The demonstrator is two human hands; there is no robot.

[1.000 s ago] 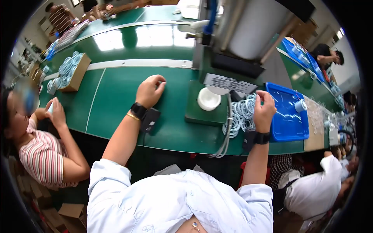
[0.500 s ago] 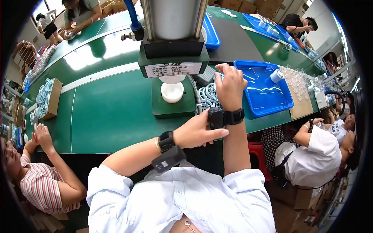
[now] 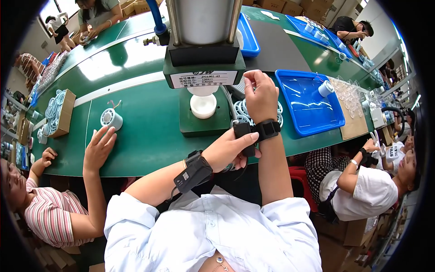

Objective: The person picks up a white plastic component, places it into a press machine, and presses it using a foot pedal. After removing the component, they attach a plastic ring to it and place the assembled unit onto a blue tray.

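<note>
Black box is sitting beside the strap on the right wrist; the left hand is clasping it, thumb uppermost. The right hand is hovering half-open, showing nothing in its grasp, between press and blue tray.

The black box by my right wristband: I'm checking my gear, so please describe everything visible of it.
The black box is small, block-shaped and dark, with a plastic look. It stands roughly upright, slightly tilted, beside the black right wristband; whether it is fastened there cannot be told. The left grip is closed on it, with the thumb across its face, hiding part of it. In view it shows against the green table, near the front edge.
</note>
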